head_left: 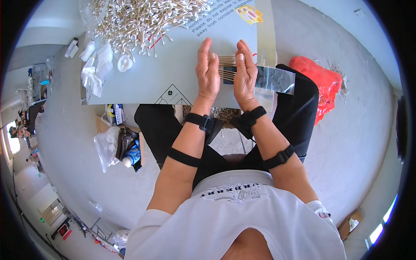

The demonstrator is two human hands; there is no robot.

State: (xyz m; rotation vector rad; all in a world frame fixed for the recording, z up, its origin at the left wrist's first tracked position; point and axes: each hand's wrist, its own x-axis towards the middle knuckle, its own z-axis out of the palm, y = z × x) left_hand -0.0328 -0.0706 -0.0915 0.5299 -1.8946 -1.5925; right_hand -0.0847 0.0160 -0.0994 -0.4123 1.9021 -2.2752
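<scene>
My left hand [208,71] and my right hand [245,76] stand on edge over the grey board, palms facing each other. Their fingers are stretched out straight. Between them lies a small batch of cotton swabs [227,60], sticks running crosswise, with the ends against or close to my palms. Beneath the swabs and my right hand, a shiny clear plastic packet [277,80] reaches out past the board's right side. A large heap of loose cotton swabs [134,24] covers the board's far left part.
Crumpled white wrappers [97,65] and a small round white piece [125,63] lie left on the grey board [151,82]. Yellow-and-red labels [249,14] sit at the far right. A red plastic bag [318,84] is on the floor to the right; an open box [130,145] stands lower left.
</scene>
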